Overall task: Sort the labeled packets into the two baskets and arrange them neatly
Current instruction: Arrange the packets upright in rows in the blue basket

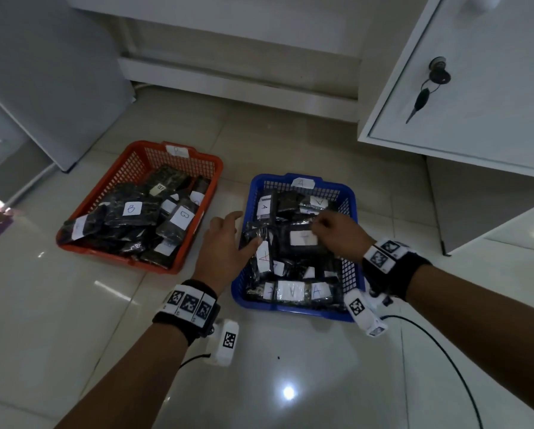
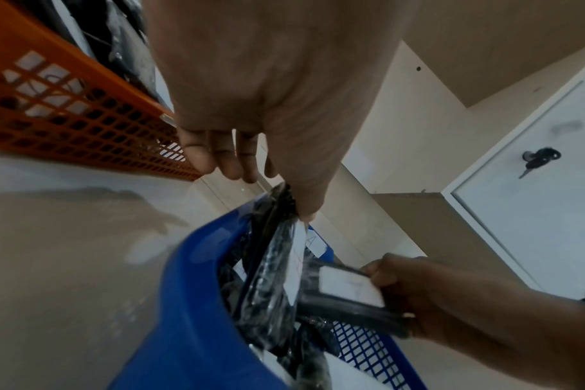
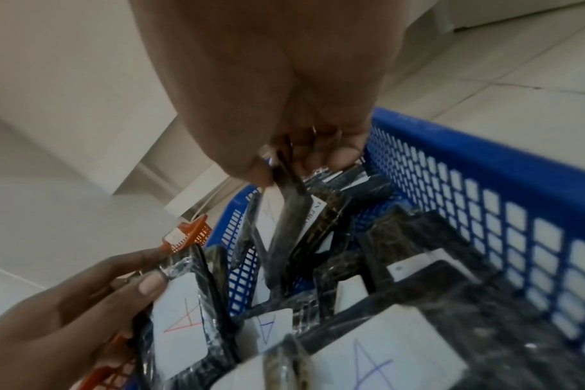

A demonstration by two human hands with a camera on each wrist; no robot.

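On the tiled floor a red basket on the left holds black packets labelled B. To its right, a blue basket holds packets labelled A. My left hand reaches over the blue basket's left wall and pinches a packet with a red A, which stands on its edge. That packet shows in the wrist views too. Over the basket's middle, my right hand grips a black packet with a white label by its far end.
A white cabinet with a key in its lock overhangs the back right. A grey appliance stands at the back left. Glossy floor tiles lie in front of the baskets, crossed by a wrist-camera cable.
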